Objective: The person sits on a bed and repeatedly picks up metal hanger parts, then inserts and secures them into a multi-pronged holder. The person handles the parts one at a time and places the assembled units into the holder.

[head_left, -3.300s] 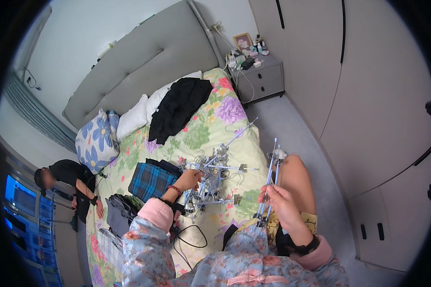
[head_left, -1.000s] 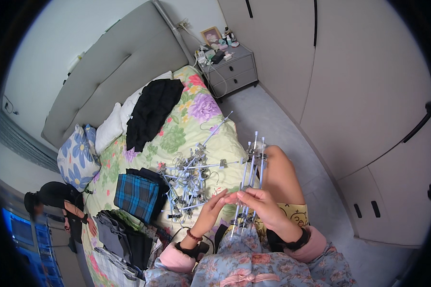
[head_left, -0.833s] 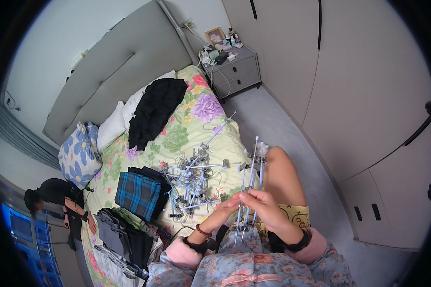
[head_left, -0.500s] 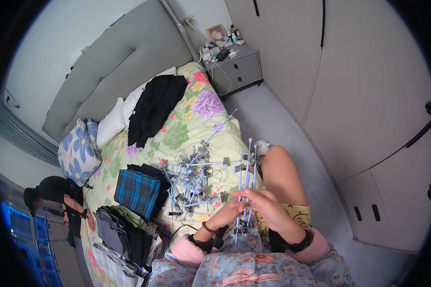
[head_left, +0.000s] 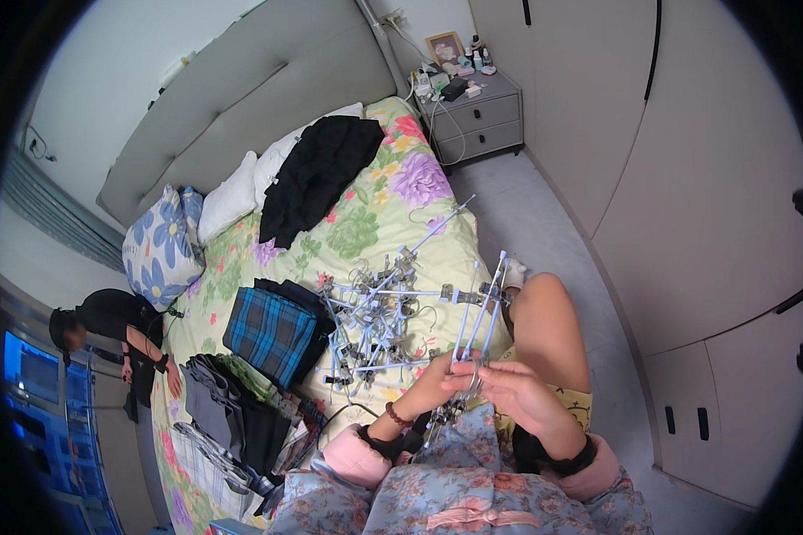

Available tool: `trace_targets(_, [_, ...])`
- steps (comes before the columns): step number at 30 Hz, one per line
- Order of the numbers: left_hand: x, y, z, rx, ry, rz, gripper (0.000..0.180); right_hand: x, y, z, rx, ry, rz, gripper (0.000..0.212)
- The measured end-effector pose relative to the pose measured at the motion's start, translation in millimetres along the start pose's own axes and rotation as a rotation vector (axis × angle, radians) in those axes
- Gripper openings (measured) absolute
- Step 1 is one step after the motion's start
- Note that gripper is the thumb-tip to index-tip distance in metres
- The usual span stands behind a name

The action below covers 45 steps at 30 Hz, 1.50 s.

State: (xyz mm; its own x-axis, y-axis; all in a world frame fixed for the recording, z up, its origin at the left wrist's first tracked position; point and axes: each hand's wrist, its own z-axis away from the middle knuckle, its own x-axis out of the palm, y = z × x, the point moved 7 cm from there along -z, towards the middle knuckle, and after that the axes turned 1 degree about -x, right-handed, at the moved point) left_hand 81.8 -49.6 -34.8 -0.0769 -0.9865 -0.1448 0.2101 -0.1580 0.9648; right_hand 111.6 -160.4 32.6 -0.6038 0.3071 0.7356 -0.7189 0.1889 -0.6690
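In front of my lap I have a small bunch of light blue clip hangers (head_left: pixel 482 314), their bars pointing away from me and metal clips at both ends. My left hand (head_left: pixel 434 385) is closed around the bars near the middle. Against the bunch from the right, my right hand (head_left: pixel 515 392) has its fingers at the metal hooks, thumb and fingertips closed on them. Part of the bunch is hidden behind my fingers. Just beyond my left hand lies a tangled heap of similar clip hangers (head_left: pixel 375 312) on the bed.
On the floral bed (head_left: pixel 352 234) are folded plaid cloth (head_left: pixel 272 334), stacked clothes (head_left: pixel 232 419), a black garment (head_left: pixel 321 174) and pillows (head_left: pixel 161 250). Another person (head_left: pixel 120 325) leans over the far left side. A grey nightstand (head_left: pixel 477 120) and wardrobe (head_left: pixel 687 223) stand right.
The held hangers have tilted to the right, and my right hand has opened its fingers somewhat along the hooks. The whole view has shifted, moving the room slightly rightward.
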Motion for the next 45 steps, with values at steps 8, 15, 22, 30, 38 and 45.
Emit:
trace_targets(8, [-4, 10, 0, -0.083, -0.003, -0.073, 0.047, -4, 10, -3, 0.099, 0.032, -0.092, 0.041])
trace_targets(15, [-43, -18, -12, -0.121, -0.05, 0.117, 0.056, -11, 11, -4, 0.049, 0.176, -0.069, 0.036])
trace_targets(22, [-176, -46, -12, -0.042, 0.607, -0.825, 0.045, -21, 9, -3, -0.009, 0.23, -0.118, 0.029])
trace_targets(30, [-250, -99, -6, -0.61, 0.43, -1.116, 0.034, -17, 10, -6, -0.034, 0.172, -0.009, 0.032])
trace_targets(38, [-237, -29, 6, -0.156, 0.789, -1.244, 0.021, -20, 8, -3, -0.033, 0.219, 0.002, 0.033])
trace_targets(45, [-222, -4, 3, 0.063, 0.991, -1.416, 0.015, -19, 5, -2, -0.039, 0.217, 0.008, 0.032])
